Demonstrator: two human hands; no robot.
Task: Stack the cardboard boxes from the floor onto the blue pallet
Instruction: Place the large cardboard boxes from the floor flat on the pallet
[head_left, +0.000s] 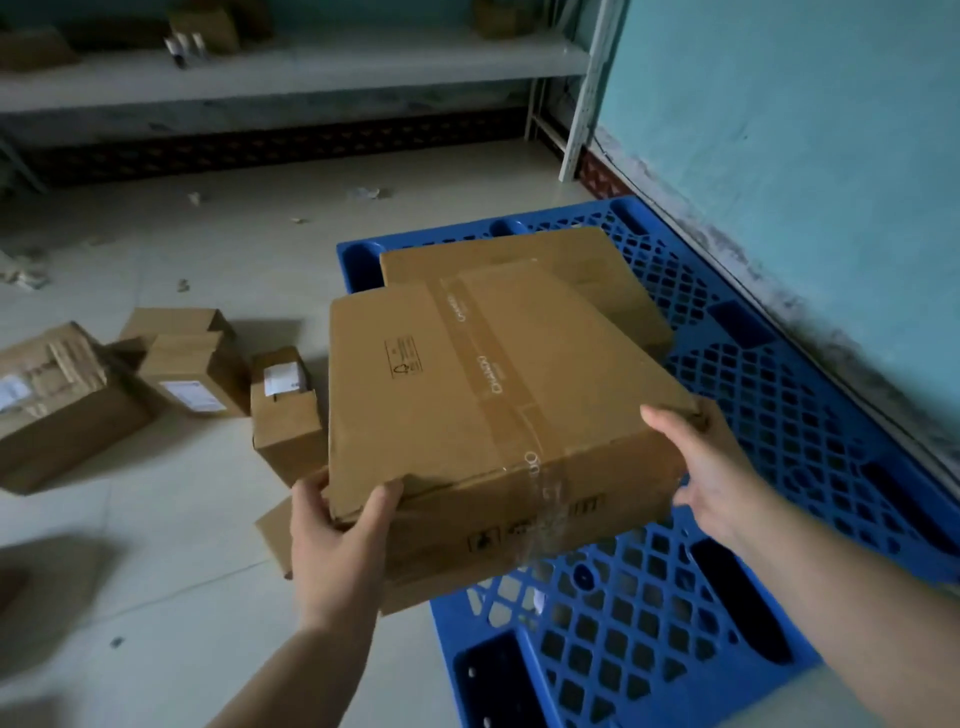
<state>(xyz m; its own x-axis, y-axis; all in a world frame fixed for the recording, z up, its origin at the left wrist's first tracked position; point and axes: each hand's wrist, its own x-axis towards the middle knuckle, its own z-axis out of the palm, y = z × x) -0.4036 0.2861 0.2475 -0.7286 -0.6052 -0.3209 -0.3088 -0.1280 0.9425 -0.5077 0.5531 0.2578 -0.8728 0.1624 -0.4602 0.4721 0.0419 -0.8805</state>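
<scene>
Above latticed blue pallet (779, 415), hands gripping flat taped cardboard box (483, 384)

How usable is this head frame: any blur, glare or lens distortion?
Head view: dim, flat light; motion blur smears the floor at lower left; glare on the clear tape across the held box; wide-angle bending curves the shelf and wall edge; both hands stay readable.

head view: single camera, worn on the person's head | faces forward and down, wide-angle, edges bowed | near: both forearms reach in from the bottom edge | spans floor (156, 519) at left, blue pallet (779, 441) at right, shelf (291, 67) along the top | no second view
</scene>
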